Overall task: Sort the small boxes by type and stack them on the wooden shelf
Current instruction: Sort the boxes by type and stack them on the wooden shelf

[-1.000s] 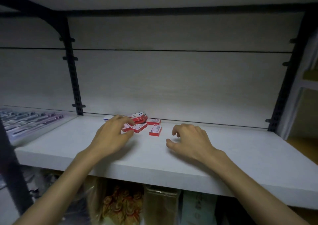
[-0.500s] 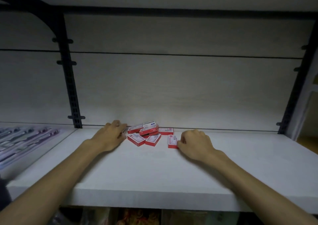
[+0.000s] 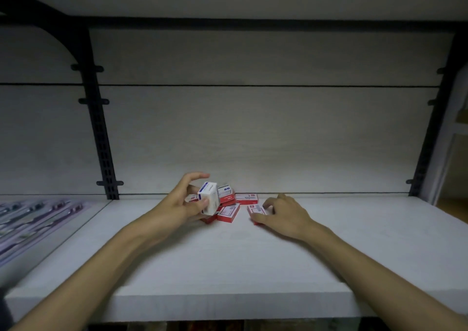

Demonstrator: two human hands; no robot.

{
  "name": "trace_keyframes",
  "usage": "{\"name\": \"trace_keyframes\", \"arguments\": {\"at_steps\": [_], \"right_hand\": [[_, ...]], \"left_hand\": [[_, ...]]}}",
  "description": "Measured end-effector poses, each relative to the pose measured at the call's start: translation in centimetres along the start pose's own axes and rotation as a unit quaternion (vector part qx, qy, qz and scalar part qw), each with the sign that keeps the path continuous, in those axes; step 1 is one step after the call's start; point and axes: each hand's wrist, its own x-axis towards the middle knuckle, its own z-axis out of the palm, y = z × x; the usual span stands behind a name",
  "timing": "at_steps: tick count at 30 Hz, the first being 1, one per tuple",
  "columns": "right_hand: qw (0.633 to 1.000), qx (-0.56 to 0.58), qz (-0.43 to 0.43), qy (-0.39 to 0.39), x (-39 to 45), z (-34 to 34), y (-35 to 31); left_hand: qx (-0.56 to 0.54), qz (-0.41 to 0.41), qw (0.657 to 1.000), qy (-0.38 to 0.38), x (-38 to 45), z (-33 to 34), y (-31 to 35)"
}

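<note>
A pale wooden shelf (image 3: 228,267) fills the lower half of the frame, backed by a light wood-grain panel (image 3: 266,133) and framed by black slotted uprights (image 3: 101,133) at left and right.

The left hand (image 3: 181,205), at centre frame, grasps a white box with a blue band (image 3: 209,200) between thumb and fingers, tilted and raised above the pile. The index finger arches over the box without touching it.

Just right of it, a cluster of red-and-white boxes (image 3: 228,210) lies near the back edge of the shelf, some flat and some overlapping. One red box (image 3: 247,199) lies flat against the back panel.

The right hand (image 3: 283,214), right of centre, rests palm down with its fingers closed on a separate red-and-white box (image 3: 255,210) that lies on the shelf, apart from the cluster.

The printing on all boxes is too small to read. The left hand hides part of the cluster, so the number of boxes cannot be told.

At the lower left of the frame, a clear tray of blurred packaged items (image 3: 33,219) occupies the adjoining shelf bay. Both forearms enter from the bottom edge, cut off by the frame.
</note>
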Motion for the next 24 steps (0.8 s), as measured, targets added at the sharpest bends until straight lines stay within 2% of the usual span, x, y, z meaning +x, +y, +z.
{"name": "trace_keyframes", "arguments": {"at_steps": [4, 11, 14, 16, 21, 24], "right_hand": [[0.999, 0.031, 0.009, -0.005, 0.4, -0.1, 0.5], [0.999, 0.035, -0.003, 0.020, 0.3, 0.2, 0.5], [0.998, 0.063, -0.004, 0.021, 0.2, 0.0, 0.5], [0.995, 0.099, -0.020, 0.016, 0.2, -0.2, 0.5], [0.983, 0.177, -0.046, -0.015, -0.1, -0.5, 0.5], [0.972, 0.230, -0.038, -0.029, -0.1, -0.4, 0.7]], "left_hand": [[-0.170, -0.030, 0.985, -0.026, -0.7, 1.2, 0.7], [-0.218, -0.077, 0.973, -0.014, -0.5, 2.1, 1.2], [-0.045, -0.049, 0.998, 0.006, -0.4, 2.5, 1.0], [0.044, -0.028, 0.998, 0.026, -0.3, 2.7, 1.0], [0.202, -0.037, 0.977, 0.065, -0.5, 2.9, 0.6], [0.285, -0.050, 0.956, 0.054, -1.3, 3.3, 0.6]]}}
